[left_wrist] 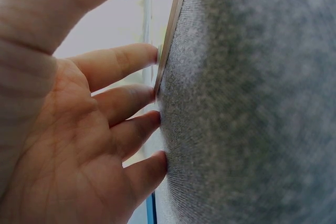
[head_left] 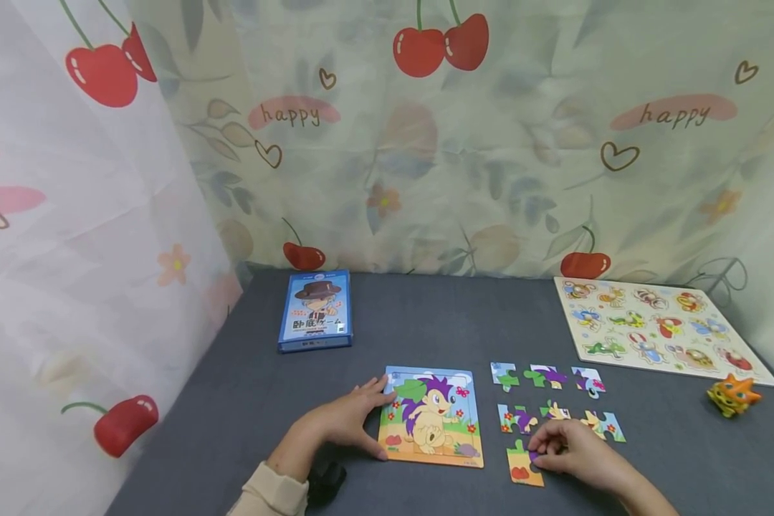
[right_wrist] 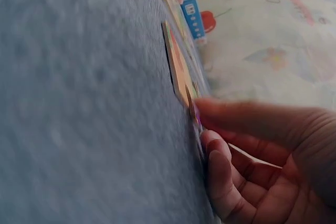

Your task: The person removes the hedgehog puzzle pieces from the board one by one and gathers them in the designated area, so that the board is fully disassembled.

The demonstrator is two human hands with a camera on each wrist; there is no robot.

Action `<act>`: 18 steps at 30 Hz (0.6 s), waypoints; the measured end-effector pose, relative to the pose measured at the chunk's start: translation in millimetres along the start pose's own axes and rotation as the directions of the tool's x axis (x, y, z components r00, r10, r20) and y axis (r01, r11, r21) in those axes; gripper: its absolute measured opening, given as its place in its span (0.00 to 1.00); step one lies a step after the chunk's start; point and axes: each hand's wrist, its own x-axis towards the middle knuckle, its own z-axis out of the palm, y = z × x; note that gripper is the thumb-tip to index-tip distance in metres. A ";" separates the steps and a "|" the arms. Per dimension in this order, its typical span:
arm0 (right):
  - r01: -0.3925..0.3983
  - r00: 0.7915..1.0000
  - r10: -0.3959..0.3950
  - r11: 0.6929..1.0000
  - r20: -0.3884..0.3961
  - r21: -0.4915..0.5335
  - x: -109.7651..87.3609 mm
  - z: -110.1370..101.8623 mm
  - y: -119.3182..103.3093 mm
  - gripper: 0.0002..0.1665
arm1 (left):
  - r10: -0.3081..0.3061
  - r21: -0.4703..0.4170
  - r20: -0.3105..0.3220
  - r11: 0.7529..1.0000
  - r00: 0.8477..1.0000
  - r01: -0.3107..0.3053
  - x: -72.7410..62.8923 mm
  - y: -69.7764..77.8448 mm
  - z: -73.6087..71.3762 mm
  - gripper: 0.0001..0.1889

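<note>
My left hand (head_left: 348, 421) rests at the left edge of a square hedgehog picture board (head_left: 432, 423), fingers spread and thumb near its lower left corner. In the left wrist view, fingertips (left_wrist: 152, 94) touch the board's edge and the dark cloth. To the right, my right hand (head_left: 577, 448) pinches a small purple puzzle piece (head_left: 534, 459) between thumb and fingers, right at the edge of an orange corner piece (head_left: 521, 471) with red shapes. Several other puzzle pieces (head_left: 545, 375) lie in rows behind it; my right hand partly hides some.
A blue card-game box (head_left: 316, 312) lies at the back left. At the back right lies a white board of insect pictures (head_left: 658, 326), with an orange and yellow toy figure (head_left: 734, 395) before it. Patterned curtains (head_left: 387, 143) hang behind and beside the dark tablecloth (head_left: 232, 416).
</note>
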 end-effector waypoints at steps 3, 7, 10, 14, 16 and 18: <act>-0.005 1.000 0.005 1.000 -0.026 -0.027 0.4 -1.8 -1.9 0.14 | 0.001 0.001 0.002 1.000 1.000 -0.001 0.1 0.2 0.7 0.46; -0.015 0.999 0.012 0.998 -0.051 -0.057 3.3 -3.6 -6.9 0.16 | -0.002 0.001 0.002 1.000 1.000 0.002 -0.2 0.4 0.4 0.46; 0.018 0.999 -0.022 0.996 -0.048 -0.082 7.5 -3.7 -11.6 0.16 | -0.003 0.002 0.001 1.000 1.000 0.003 -0.9 0.6 -0.2 0.46; 0.040 0.998 -0.045 0.993 -0.038 -0.115 15.8 -2.6 -19.1 0.15 | -0.006 -0.001 0.001 1.000 1.000 0.006 -1.6 0.4 -0.2 0.46; 0.037 0.999 -0.041 0.992 -0.030 -0.121 20.4 -1.3 -23.4 0.16 | -0.007 -0.004 0.001 1.000 1.000 0.007 -1.7 0.4 0.1 0.46; 0.054 0.998 -0.058 0.989 -0.022 -0.138 25.0 0.3 -26.6 0.16 | -0.010 -0.006 -0.001 1.000 1.000 0.010 -1.8 0.8 0.3 0.46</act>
